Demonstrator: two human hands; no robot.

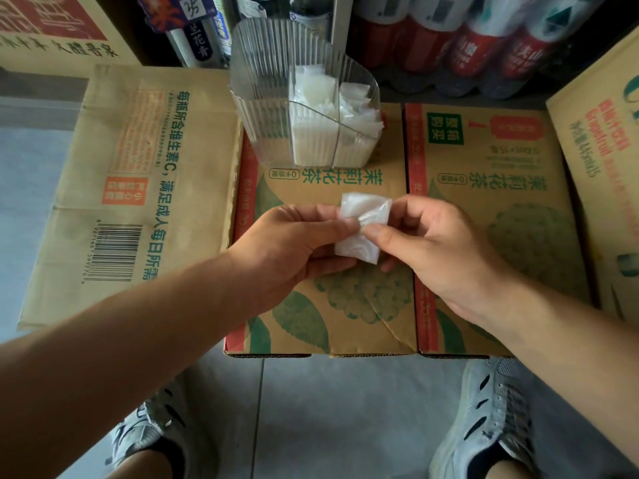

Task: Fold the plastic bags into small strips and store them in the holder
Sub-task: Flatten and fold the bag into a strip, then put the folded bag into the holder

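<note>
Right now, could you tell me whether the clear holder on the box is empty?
No, a stack of folded bags stands inside the holder, visible through its clear wall.

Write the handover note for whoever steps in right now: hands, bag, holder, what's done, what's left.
Hands: left hand and right hand both pinch one folded bag above the cardboard box.
The holder stands at the box's far end, apart from the hands.
Done: several stored bags already stand inside it.
Left: finish this fold if needed, then slot it in.
</note>
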